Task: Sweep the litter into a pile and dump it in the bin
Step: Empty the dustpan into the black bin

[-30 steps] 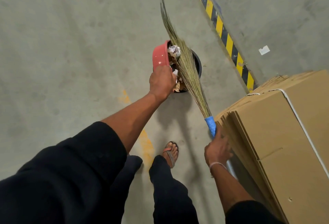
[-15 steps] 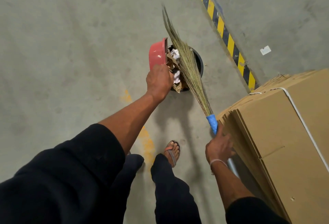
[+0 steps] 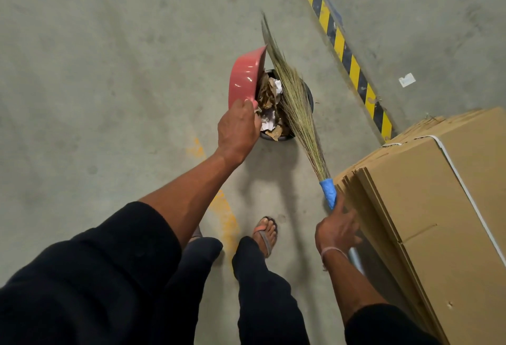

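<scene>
My left hand (image 3: pixel 238 130) grips the handle end of a pink dustpan (image 3: pixel 245 80), tipped on edge over a round black bin (image 3: pixel 308 96) on the concrete floor. Crumpled paper and brown scraps of litter (image 3: pixel 269 106) fill the bin between the pan and the broom. My right hand (image 3: pixel 337 231) holds the blue-wrapped handle (image 3: pixel 328 192) of a grass broom (image 3: pixel 294 98), whose bristles slant up across the bin's right side against the pan's mouth.
A strapped stack of flat cardboard boxes (image 3: pixel 438 207) stands close on the right, next to my right hand. A yellow-black hazard stripe (image 3: pixel 346 51) runs diagonally behind the bin, with a white scrap (image 3: pixel 407 79) beyond it. My sandalled foot (image 3: pixel 265 232) is below the bin.
The dustpan has tilted further and shifted left while litter dropped from it into the bin. The broom stayed against the pan; my right hand barely moved.
</scene>
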